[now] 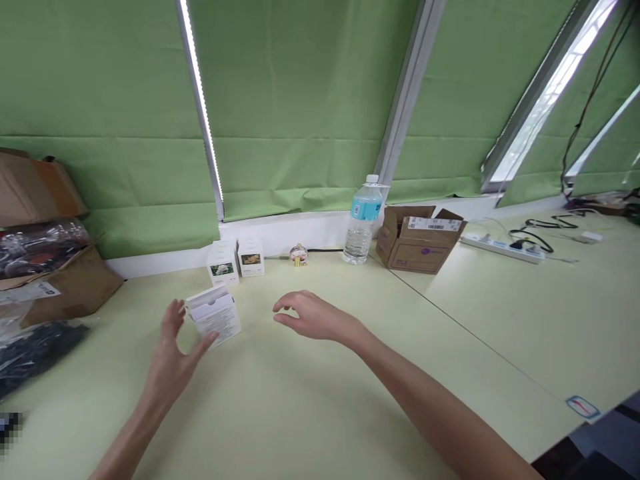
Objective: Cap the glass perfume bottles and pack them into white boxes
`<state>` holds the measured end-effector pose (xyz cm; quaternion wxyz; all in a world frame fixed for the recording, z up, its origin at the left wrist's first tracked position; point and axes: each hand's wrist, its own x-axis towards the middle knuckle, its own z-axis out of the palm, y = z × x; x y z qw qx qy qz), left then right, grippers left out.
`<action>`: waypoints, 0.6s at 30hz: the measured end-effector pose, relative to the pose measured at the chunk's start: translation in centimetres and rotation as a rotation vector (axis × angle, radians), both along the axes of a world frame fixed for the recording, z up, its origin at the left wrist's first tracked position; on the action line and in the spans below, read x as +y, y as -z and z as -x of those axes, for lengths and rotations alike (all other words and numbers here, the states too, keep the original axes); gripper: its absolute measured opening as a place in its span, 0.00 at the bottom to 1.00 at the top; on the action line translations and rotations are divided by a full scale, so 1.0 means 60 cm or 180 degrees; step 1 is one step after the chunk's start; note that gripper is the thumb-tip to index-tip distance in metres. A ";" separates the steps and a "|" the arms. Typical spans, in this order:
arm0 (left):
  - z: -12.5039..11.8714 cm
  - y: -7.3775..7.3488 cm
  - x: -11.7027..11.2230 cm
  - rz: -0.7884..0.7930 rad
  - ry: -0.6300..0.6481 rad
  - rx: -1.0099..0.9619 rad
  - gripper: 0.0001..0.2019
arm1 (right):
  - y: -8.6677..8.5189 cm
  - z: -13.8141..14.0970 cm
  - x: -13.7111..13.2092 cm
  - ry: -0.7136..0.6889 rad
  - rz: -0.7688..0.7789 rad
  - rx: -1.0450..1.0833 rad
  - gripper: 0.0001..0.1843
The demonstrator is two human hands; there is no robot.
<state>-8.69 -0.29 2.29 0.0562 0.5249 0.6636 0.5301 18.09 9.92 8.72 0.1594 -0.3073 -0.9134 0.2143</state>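
While the left hand (173,357) was spread wide around a small white box (213,318), its thumb touching the box's lower edge, I could not tell whether it gripped. That box sat over a pale green table (320,413), just in front of two other white boxes (223,263). The right hand (315,317) hung half open just beside it, holding nothing

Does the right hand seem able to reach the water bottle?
Probably yes: no object stands between the right hand and the water bottle, though the arm must stretch further.
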 end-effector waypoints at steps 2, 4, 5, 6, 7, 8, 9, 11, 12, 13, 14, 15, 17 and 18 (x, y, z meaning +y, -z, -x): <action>-0.025 -0.018 -0.018 -0.0346 -0.0392 0.0371 0.34 | 0.010 -0.006 0.020 0.0165 0.0021 0.0029 0.16; -0.053 -0.025 -0.036 -0.0600 -0.0293 0.0683 0.22 | 0.022 -0.012 0.044 0.0348 -0.0040 0.0057 0.16; -0.066 -0.024 -0.044 -0.0495 0.0054 0.0797 0.16 | 0.028 -0.015 0.058 0.0468 -0.0095 0.0077 0.15; -0.079 -0.020 -0.050 -0.0285 0.0534 0.0887 0.11 | 0.035 -0.018 0.073 0.0622 -0.0145 0.0098 0.15; -0.090 -0.014 -0.053 -0.0039 0.1008 0.0901 0.08 | 0.041 -0.021 0.090 0.0812 -0.0196 0.0128 0.14; -0.099 -0.007 -0.054 0.0257 0.1356 0.0828 0.08 | 0.047 -0.023 0.108 0.1059 -0.0228 0.0171 0.14; -0.107 0.000 -0.054 0.0628 0.1608 0.0683 0.09 | 0.052 -0.025 0.128 0.1228 -0.0260 0.0197 0.15; -0.115 0.012 -0.047 0.1261 0.1829 0.0236 0.14 | 0.059 -0.027 0.171 0.1507 -0.0319 0.0238 0.17; -0.116 0.017 -0.043 0.1479 0.1885 -0.0010 0.15 | 0.061 -0.027 0.194 0.1641 -0.0345 0.0251 0.19; -0.116 0.020 -0.038 0.1621 0.1919 -0.0256 0.16 | 0.062 -0.026 0.218 0.1751 -0.0365 0.0260 0.19; -0.114 0.022 -0.033 0.1717 0.1943 -0.0482 0.17 | 0.063 -0.025 0.241 0.1852 -0.0377 0.0265 0.19; -0.112 0.024 -0.028 0.1791 0.1958 -0.0687 0.18 | 0.063 -0.023 0.264 0.1934 -0.0375 0.0267 0.20; -0.106 0.027 -0.020 0.1938 0.1949 -0.1036 0.20 | 0.062 -0.018 0.304 0.2025 -0.0346 0.0260 0.21; -0.103 0.028 -0.017 0.1991 0.1930 -0.1182 0.22 | 0.062 -0.015 0.322 0.2038 -0.0320 0.0251 0.21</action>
